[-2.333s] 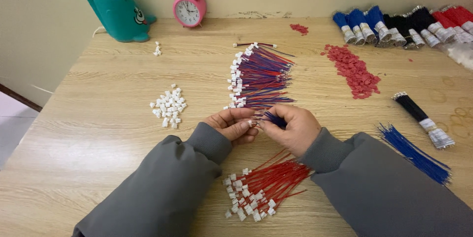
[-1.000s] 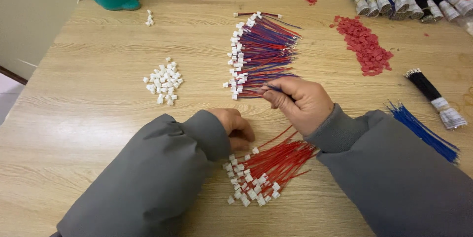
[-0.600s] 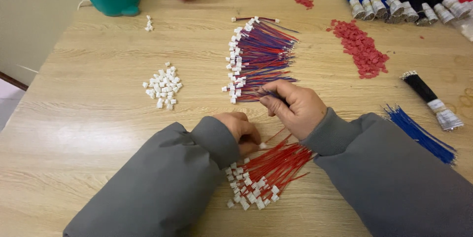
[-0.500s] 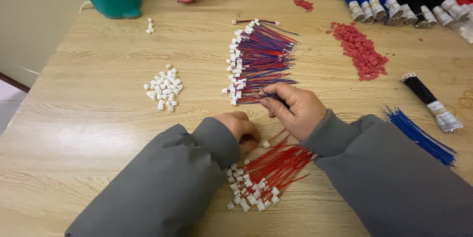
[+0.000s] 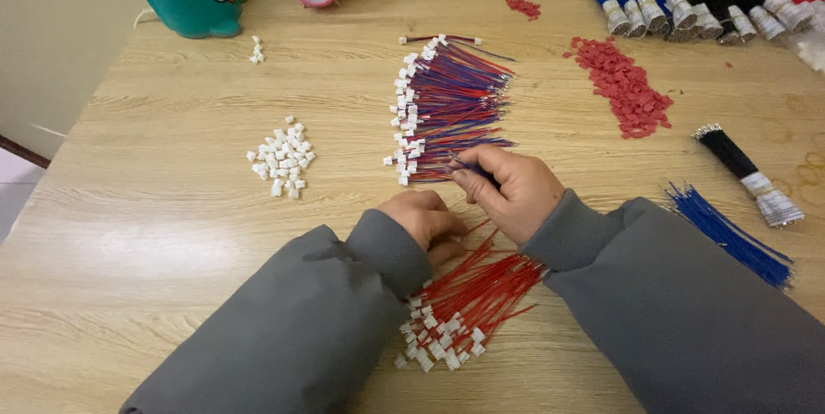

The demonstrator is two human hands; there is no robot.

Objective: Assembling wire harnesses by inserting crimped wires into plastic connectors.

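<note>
My right hand (image 5: 514, 190) rests at the near end of the red-and-blue wire bundle (image 5: 447, 109), fingers (image 5: 468, 180) pinched shut on a thin wire whose colour I can't make out. My left hand (image 5: 425, 220) is curled over the far tips of the red wires (image 5: 468, 298); my knuckles hide what, if anything, it grips. Left of my fingers sit white connectors (image 5: 282, 156) on the table (image 5: 155, 208). Right, the blue wires (image 5: 730, 233) vanish under my sleeve.

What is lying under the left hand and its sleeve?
Under the left hand lies a bundle of red wires with white connectors on the wooden table. The upper wire ends are covered by the hand, so whether it grips one cannot be seen.
</note>
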